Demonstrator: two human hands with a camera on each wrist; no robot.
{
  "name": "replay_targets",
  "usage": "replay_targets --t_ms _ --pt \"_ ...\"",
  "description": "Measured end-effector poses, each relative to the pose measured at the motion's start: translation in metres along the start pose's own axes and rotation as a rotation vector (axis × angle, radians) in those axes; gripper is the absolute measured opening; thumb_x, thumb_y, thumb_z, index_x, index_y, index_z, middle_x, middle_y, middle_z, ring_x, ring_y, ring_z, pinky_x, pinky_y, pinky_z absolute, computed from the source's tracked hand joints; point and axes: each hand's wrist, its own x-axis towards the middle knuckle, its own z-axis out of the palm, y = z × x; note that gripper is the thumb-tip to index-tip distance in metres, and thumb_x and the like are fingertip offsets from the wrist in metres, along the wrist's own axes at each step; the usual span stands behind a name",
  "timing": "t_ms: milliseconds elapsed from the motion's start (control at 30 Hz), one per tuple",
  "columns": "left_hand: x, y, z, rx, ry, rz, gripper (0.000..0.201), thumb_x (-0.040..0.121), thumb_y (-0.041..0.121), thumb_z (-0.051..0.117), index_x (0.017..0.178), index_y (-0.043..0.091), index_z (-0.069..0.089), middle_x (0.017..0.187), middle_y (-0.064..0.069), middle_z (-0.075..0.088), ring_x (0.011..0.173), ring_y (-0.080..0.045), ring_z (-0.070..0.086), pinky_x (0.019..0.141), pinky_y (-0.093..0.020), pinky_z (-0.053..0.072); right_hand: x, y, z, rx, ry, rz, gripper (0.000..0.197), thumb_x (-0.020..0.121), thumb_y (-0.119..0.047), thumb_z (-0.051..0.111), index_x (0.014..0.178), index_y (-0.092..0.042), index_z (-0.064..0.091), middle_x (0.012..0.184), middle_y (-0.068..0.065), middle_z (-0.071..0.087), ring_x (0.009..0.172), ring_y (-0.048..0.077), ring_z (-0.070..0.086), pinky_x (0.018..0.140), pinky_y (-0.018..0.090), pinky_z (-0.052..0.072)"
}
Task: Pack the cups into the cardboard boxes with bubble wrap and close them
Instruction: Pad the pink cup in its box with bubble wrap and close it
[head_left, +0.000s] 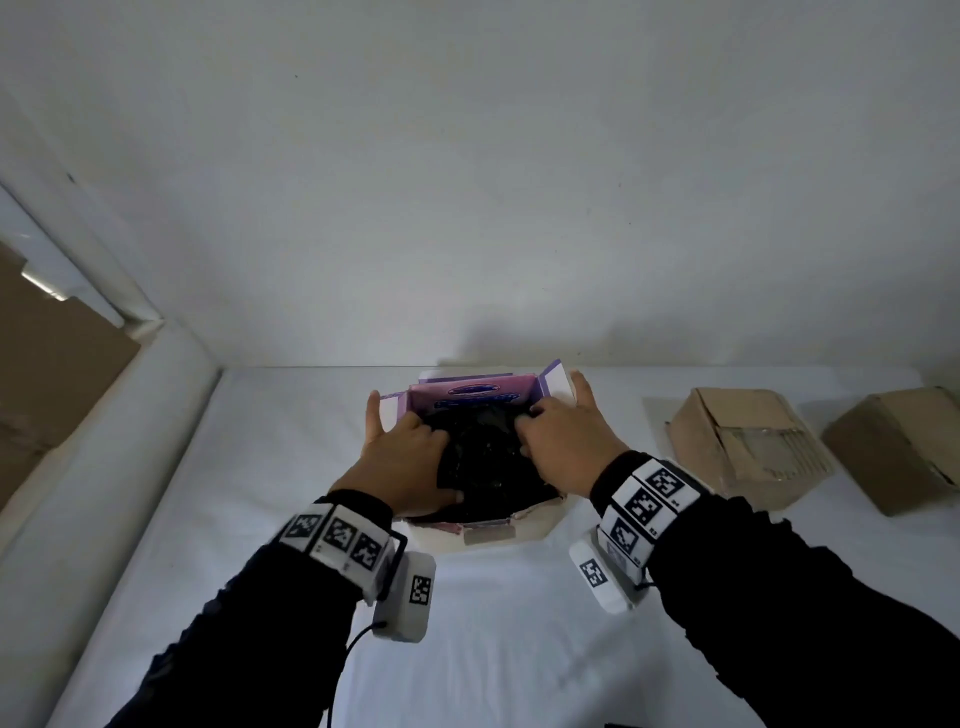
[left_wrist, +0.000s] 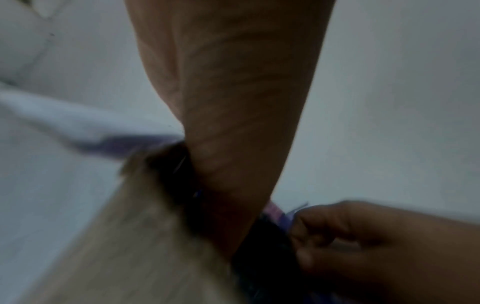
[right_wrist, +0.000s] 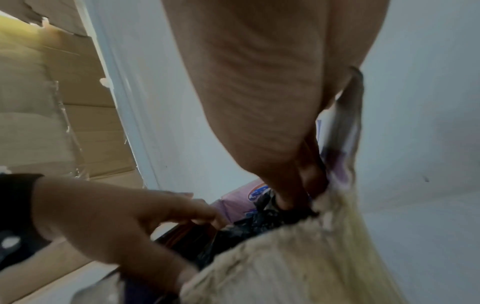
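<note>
An open purple and pink printed cardboard box (head_left: 470, 387) stands on the white table (head_left: 519, 649) near the wall. A black bubble-wrap bundle (head_left: 483, 457) fills its opening; no cup is visible inside it. My left hand (head_left: 410, 452) grips the bundle's left side, thumb on its near edge and one finger straight along the left flap. My right hand (head_left: 561, 441) grips the bundle's right side, its fingers curled into the wrap by the right flap. The right wrist view shows my right fingers (right_wrist: 293, 185) dug into the black wrap (right_wrist: 249, 226) beside the box wall, with my left hand (right_wrist: 116, 222) opposite.
Two plain brown cardboard boxes lie to the right, a taped one (head_left: 748, 447) and another (head_left: 898, 447) at the frame edge. A white wall rises right behind the printed box. Flat cardboard (head_left: 47, 374) leans beyond the table's left edge.
</note>
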Motion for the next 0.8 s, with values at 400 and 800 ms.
replay_targets --t_ms 400,800 --pt "-0.006 0.013 0.001 0.129 0.022 -0.061 0.083 0.064 0.088 0.042 0.114 0.024 0.056 0.106 0.011 0.062 0.136 -0.019 0.031 0.103 -0.074 -0.017 0.02 -0.002 0.015 -0.039 -0.016 -0.024 0.058 0.083 -0.052 0.059 0.126 -0.016 0.047 0.131 0.008 0.054 0.138 0.027 0.03 0.106 0.064 -0.023" --pt "-0.025 -0.006 0.017 -0.053 0.28 -0.071 0.07 0.075 0.075 0.04 0.125 0.03 0.055 0.143 0.001 0.047 0.144 -0.025 0.025 0.113 -0.067 0.004 -0.011 0.01 0.019 0.239 0.372 0.1 0.06 0.078 -0.04 0.071 0.132 -0.027 0.047 0.15 0.005 0.033 0.137 0.031 0.03 0.11 0.055 0.026"
